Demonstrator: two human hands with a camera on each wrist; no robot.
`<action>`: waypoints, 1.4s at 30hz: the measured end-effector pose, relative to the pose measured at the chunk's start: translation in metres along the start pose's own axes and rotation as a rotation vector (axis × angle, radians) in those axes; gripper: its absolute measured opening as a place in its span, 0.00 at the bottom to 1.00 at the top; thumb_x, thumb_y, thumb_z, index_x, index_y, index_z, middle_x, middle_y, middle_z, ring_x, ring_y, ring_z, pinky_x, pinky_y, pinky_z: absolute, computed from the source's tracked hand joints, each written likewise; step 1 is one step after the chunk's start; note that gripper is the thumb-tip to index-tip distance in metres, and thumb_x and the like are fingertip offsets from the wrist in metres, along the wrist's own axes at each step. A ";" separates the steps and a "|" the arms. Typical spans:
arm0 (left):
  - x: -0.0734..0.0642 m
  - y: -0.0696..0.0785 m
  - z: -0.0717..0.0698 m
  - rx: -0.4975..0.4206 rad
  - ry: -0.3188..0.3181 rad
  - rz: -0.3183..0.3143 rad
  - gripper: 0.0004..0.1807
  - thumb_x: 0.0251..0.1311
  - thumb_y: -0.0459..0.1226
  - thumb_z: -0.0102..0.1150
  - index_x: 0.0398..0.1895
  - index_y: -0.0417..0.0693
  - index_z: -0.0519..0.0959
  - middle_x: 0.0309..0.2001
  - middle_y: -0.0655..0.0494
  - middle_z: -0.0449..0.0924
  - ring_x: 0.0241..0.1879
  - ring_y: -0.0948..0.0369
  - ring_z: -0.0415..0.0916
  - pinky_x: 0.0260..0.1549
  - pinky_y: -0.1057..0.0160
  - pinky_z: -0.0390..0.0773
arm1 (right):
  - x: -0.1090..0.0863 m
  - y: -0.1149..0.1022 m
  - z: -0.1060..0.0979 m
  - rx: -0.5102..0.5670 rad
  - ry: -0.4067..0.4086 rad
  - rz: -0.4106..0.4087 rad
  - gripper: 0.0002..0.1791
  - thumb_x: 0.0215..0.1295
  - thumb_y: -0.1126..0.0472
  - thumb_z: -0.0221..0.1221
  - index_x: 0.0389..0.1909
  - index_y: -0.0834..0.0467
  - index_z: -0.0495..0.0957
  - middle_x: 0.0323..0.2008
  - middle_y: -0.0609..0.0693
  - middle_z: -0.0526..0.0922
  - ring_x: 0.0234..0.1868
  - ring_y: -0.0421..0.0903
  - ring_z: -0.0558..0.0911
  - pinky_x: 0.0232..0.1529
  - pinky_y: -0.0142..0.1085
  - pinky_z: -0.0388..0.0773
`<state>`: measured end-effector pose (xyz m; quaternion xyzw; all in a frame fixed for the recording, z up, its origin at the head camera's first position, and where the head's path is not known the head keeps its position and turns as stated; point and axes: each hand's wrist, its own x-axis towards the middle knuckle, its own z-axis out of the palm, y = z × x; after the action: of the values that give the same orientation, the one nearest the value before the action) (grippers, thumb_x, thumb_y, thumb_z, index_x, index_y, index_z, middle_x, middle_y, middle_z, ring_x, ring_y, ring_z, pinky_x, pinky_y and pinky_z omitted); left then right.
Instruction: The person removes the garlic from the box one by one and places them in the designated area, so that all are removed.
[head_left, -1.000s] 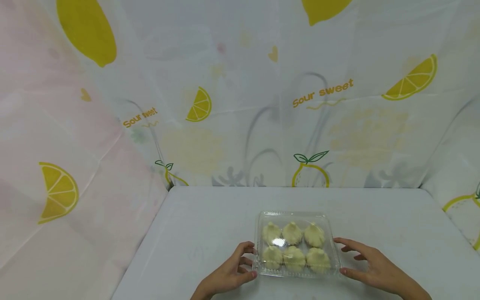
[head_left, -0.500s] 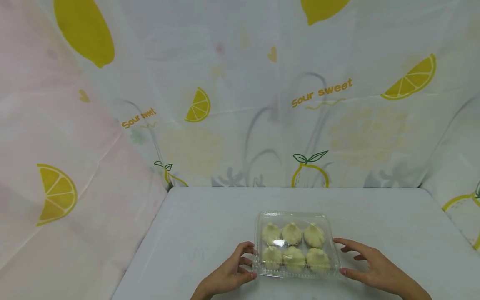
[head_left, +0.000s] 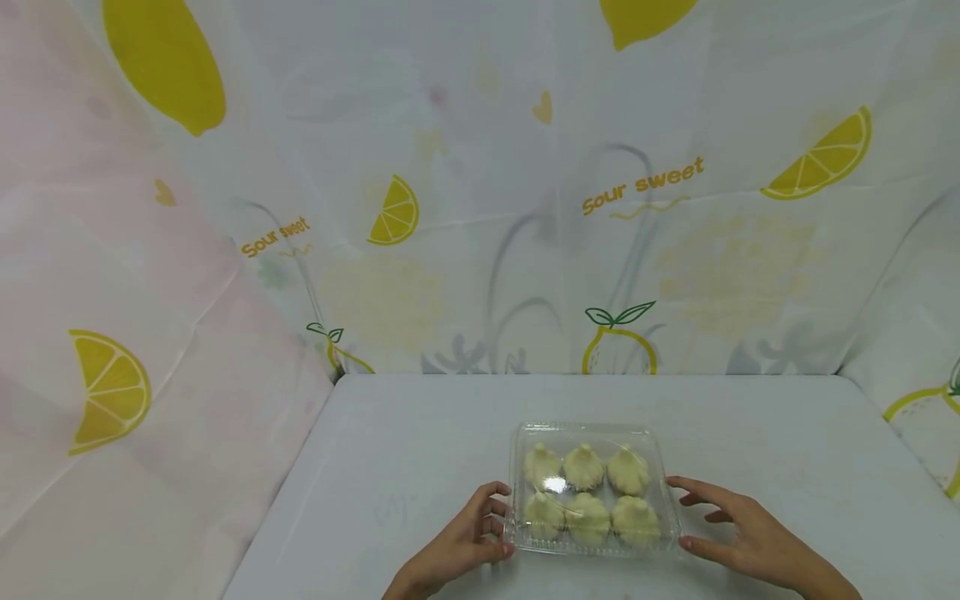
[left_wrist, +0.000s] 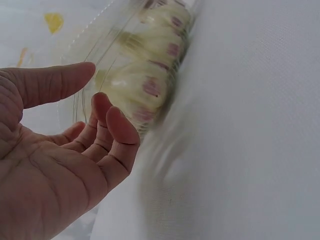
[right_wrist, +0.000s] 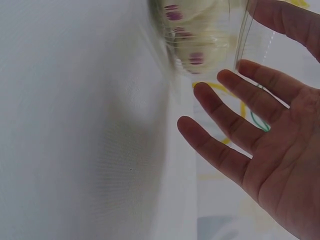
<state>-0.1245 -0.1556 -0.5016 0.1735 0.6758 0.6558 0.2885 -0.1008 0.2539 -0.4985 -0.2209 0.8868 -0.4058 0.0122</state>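
A clear plastic clamshell box [head_left: 592, 430] lies closed on the white table, with several pale pleated buns [head_left: 588, 518] inside in two rows. Purple patches show low on the buns [left_wrist: 150, 86] in the left wrist view. At the box's left side is my left hand [head_left: 456, 543], its fingers loosely bent and the thumb by the near corner. My right hand [head_left: 750, 533] is at the opposite side, index fingertip and thumb right at the rim. The other fingers of the right hand [right_wrist: 265, 135] spread out, loosely straight, below the box edge in the right wrist view.
The white table [head_left: 420, 425] runs back to a hanging cloth [head_left: 465, 167] printed with lemons and lettering. The same kind of cloth [head_left: 150, 275] closes off the left side, and more hangs on the right.
The fingers of my left hand have shifted slightly at the box's side. The box and my right hand stay in place. The head view has turned very slightly.
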 end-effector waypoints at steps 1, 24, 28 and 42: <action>0.000 0.000 0.000 -0.005 0.003 -0.001 0.36 0.59 0.27 0.63 0.68 0.40 0.55 0.50 0.46 0.68 0.40 0.59 0.75 0.33 0.67 0.77 | 0.000 0.000 0.000 0.004 0.003 -0.006 0.35 0.61 0.51 0.69 0.67 0.56 0.70 0.59 0.49 0.77 0.48 0.36 0.79 0.36 0.35 0.81; 0.002 0.000 0.012 0.070 0.026 0.035 0.22 0.65 0.33 0.59 0.59 0.36 0.65 0.37 0.55 0.71 0.29 0.67 0.70 0.23 0.70 0.71 | -0.008 0.007 -0.002 0.015 -0.025 0.023 0.36 0.65 0.53 0.66 0.71 0.54 0.65 0.64 0.47 0.73 0.51 0.35 0.78 0.36 0.35 0.80; 0.002 0.002 0.011 0.335 0.102 0.134 0.23 0.66 0.35 0.59 0.59 0.40 0.63 0.38 0.55 0.73 0.30 0.68 0.72 0.25 0.69 0.74 | -0.006 0.006 0.000 0.043 -0.022 0.018 0.38 0.64 0.53 0.67 0.72 0.54 0.63 0.64 0.54 0.73 0.51 0.36 0.78 0.37 0.36 0.80; 0.008 0.008 0.009 0.786 0.298 0.403 0.14 0.63 0.33 0.64 0.49 0.48 0.74 0.44 0.55 0.75 0.35 0.69 0.70 0.30 0.67 0.77 | -0.006 0.003 -0.003 0.135 -0.078 0.098 0.43 0.65 0.54 0.66 0.76 0.52 0.54 0.62 0.60 0.73 0.52 0.34 0.77 0.39 0.34 0.80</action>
<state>-0.1261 -0.1426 -0.4945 0.3014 0.8600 0.4105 -0.0324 -0.0970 0.2601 -0.4991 -0.1912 0.8661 -0.4547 0.0813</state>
